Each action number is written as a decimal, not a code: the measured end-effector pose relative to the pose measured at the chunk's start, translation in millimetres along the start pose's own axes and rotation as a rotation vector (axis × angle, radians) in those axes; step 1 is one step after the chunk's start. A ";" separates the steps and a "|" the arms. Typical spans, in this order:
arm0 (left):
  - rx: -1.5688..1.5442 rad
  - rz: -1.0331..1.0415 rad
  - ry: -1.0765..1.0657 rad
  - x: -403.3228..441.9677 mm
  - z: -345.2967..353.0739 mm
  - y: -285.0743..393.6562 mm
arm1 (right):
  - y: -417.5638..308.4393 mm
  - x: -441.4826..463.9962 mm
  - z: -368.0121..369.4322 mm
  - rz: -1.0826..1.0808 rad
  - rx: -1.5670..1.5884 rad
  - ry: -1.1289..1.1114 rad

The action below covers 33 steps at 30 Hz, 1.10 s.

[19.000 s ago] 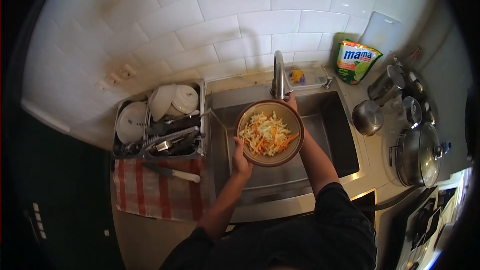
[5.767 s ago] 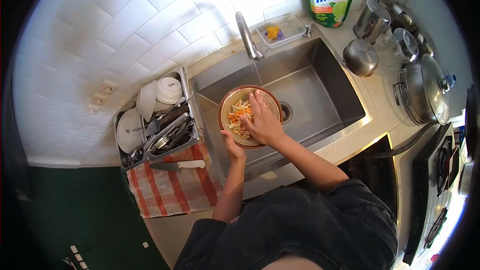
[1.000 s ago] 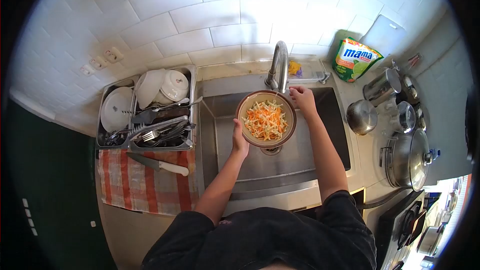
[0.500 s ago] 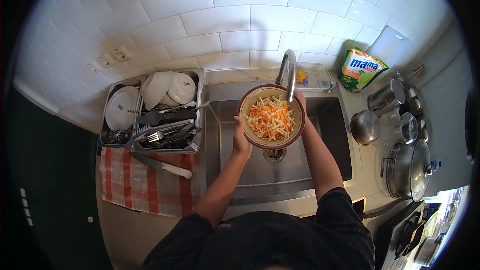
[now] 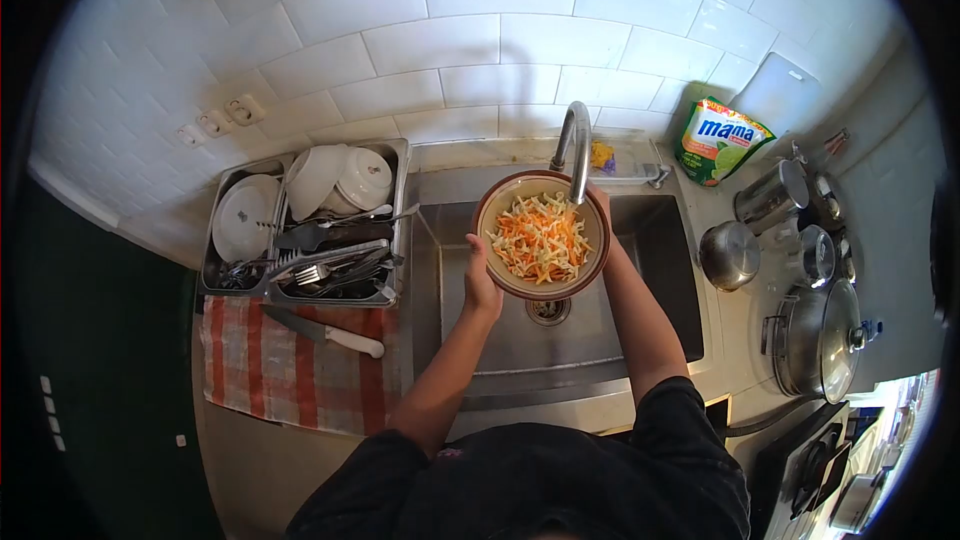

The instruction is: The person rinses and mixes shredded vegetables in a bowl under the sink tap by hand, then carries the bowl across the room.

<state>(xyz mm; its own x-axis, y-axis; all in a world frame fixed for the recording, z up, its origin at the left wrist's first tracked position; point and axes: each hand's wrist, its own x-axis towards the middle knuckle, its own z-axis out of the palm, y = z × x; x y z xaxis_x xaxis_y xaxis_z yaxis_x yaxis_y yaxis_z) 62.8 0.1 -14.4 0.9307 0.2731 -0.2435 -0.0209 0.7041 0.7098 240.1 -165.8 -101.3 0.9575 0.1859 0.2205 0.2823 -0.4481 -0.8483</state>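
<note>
A brown-rimmed bowl (image 5: 487, 265) is held over the sink (image 5: 500, 350), its beige inside showing around a heap of shredded vegetables (image 5: 542, 238), orange and pale strips mixed. My left hand (image 5: 480, 280) grips the bowl's left side, thumb up along the rim. On the right edge is my right hand (image 5: 601, 202), mostly hidden behind the bowl. The curved faucet (image 5: 577, 145) ends just over the bowl's upper right part. Whether water runs from it I cannot tell. Below the bowl the sink drain (image 5: 548, 312) shows.
Left of the sink stand metal dish trays (image 5: 398, 285) with bowls, plates and cutlery. A white-handled knife (image 5: 350, 341) lies on a striped cloth (image 5: 300, 380). To the right are a green Mama pouch (image 5: 722, 143), a steel bowl (image 5: 730, 254), a lidded pot (image 5: 820, 340) and a stove (image 5: 800, 470).
Almost nothing differs. Both hands keep the bowl in the same spot under the faucet; the view has shifted very slightly.
</note>
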 end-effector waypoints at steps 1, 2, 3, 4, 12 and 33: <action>-0.003 -0.005 0.012 -0.3 0.5 0.1 | 3.4 0.8 1.6 0.030 0.021 0.001; -0.006 -0.010 0.024 -0.4 0.9 0.2 | 7.5 2.1 3.9 0.059 0.042 0.002; -0.018 -0.015 0.020 0.2 0.3 -0.6 | 6.0 2.5 4.3 0.089 0.063 0.004; -0.031 -0.022 0.018 1.5 -1.0 -1.9 | 4.9 2.1 3.3 0.108 0.080 -0.006; -0.053 -0.041 -0.010 1.3 0.4 -0.3 | -8.0 -2.5 0.0 0.063 0.085 0.027; 0.004 -0.105 -0.085 -4.8 5.5 -2.5 | -26.2 -6.2 -3.6 0.256 0.198 -0.026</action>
<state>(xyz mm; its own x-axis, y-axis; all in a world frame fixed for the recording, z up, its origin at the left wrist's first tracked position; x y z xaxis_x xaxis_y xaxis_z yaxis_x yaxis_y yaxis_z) 60.3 -6.6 -11.4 0.9554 0.1414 -0.2593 0.0792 0.7232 0.6860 227.0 -158.4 -78.7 0.9934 0.1126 -0.0225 0.0130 -0.3046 -0.9524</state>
